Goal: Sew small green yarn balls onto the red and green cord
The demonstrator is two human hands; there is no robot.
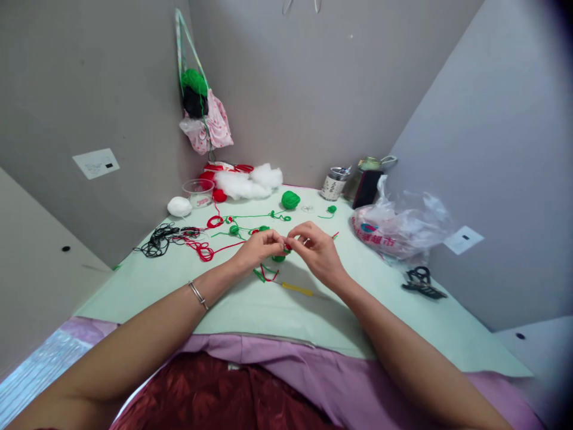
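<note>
Over a pale green tabletop (pixel 250 307), head view — left hand (pixel 265 246) and right hand (pixel 317 249) are pinching a small red-and-green yarn piece (pixel 287 246) between thumbs and forefingers; a yellow-handled hook (pixel 296 289) is lying just below.

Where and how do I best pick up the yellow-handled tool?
By the middle of its yellow handle, I'd say, pinched from above across its long sides: it lies lengthwise across the table, and red and green yarn strands crowd its thin left end.
</note>
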